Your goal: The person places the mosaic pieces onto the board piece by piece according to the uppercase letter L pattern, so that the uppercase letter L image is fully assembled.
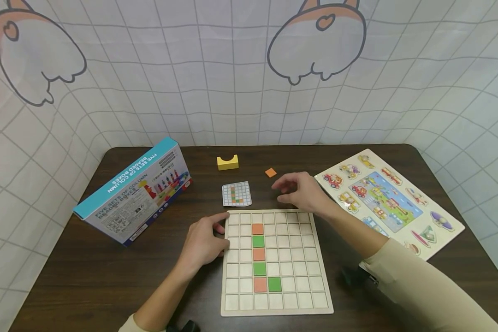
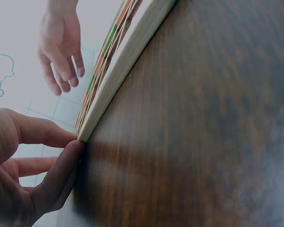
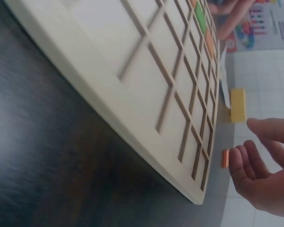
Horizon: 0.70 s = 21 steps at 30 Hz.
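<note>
My left hand (image 1: 203, 242) touches the left edge of a pale wooden grid board (image 1: 290, 302) near its far corner, index finger and thumb against the rim. In the left wrist view, those fingertips meet the board's edge (image 2: 104, 101). Several orange and green square tiles (image 1: 258, 241) sit in one column of the grid, with one green tile (image 1: 275, 284) beside the lowest orange one. My right hand (image 1: 303, 191) hovers past the far edge, fingers loosely bent, holding nothing. Just beyond its fingertips lies a loose orange tile (image 1: 270, 172), apart from the hand.
A small pattern card (image 1: 237, 193) lies beyond the board, with a yellow arched block (image 1: 228, 162) behind it. At the left stands a blue-topped box (image 1: 137, 193). A picture puzzle board (image 1: 392, 203) lies at the right, partly under the right forearm.
</note>
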Each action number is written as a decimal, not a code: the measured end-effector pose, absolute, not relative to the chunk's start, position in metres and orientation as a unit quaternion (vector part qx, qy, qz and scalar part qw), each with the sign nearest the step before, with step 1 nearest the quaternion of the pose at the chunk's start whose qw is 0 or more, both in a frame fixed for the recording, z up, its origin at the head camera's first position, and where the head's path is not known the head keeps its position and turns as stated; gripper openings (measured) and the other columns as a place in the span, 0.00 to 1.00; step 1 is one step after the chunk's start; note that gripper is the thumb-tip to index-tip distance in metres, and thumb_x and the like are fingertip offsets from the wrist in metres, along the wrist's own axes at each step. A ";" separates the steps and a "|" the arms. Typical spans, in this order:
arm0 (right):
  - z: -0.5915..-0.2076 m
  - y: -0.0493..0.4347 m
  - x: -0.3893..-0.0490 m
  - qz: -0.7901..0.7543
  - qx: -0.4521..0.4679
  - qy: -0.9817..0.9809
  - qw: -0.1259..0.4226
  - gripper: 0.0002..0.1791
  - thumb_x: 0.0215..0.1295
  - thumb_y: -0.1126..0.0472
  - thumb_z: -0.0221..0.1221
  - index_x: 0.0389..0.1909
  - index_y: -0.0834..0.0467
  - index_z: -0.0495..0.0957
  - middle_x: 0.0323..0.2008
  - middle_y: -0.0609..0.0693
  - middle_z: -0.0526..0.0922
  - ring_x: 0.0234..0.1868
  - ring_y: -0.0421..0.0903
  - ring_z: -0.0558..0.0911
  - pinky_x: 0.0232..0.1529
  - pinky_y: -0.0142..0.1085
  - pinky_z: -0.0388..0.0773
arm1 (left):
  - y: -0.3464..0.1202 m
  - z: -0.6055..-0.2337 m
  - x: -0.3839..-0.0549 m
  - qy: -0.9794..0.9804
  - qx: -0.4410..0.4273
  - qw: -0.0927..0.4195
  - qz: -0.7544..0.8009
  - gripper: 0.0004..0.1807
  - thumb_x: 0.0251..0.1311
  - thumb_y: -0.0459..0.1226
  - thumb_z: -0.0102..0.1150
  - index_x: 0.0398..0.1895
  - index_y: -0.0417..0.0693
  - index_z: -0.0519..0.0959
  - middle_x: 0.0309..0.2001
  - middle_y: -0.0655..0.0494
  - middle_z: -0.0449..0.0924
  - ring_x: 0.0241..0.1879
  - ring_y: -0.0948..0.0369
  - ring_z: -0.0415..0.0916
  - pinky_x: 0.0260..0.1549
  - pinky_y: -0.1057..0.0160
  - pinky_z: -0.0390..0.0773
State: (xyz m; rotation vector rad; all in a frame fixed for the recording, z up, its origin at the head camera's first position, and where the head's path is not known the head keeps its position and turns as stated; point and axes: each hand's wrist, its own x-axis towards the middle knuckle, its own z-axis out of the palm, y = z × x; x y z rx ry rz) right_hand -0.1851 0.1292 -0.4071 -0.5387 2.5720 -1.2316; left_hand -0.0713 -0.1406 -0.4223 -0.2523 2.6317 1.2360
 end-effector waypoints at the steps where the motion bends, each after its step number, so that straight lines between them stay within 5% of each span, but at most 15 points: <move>1: -0.407 0.129 -0.188 -0.420 -0.182 0.881 0.118 0.16 0.60 0.68 0.70 0.50 0.59 0.87 0.43 0.57 0.87 0.45 0.49 0.82 0.44 0.39 0.77 | -0.141 -0.422 -0.071 0.896 -0.087 0.111 0.420 0.41 0.44 0.24 0.67 0.69 0.52 0.79 0.37 0.51 0.78 0.15 0.61 0.77 0.17 0.64 0.74; 15: -0.414 0.116 -0.228 -0.392 -0.157 0.901 0.098 0.15 0.60 0.65 0.72 0.49 0.57 0.88 0.45 0.55 0.87 0.45 0.50 0.81 0.41 0.39 0.76 | -0.141 -0.422 -0.071 0.894 -0.087 0.109 0.425 0.41 0.45 0.24 0.66 0.69 0.52 0.79 0.37 0.51 0.78 0.15 0.61 0.77 0.17 0.63 0.77; 21: -0.415 0.109 -0.244 -0.373 -0.166 0.908 0.096 0.16 0.60 0.68 0.70 0.49 0.58 0.88 0.47 0.57 0.88 0.48 0.53 0.84 0.49 0.45 0.79 | -0.142 -0.422 -0.070 0.892 -0.084 0.107 0.430 0.40 0.45 0.24 0.66 0.68 0.52 0.79 0.37 0.50 0.78 0.15 0.61 0.78 0.17 0.63 0.78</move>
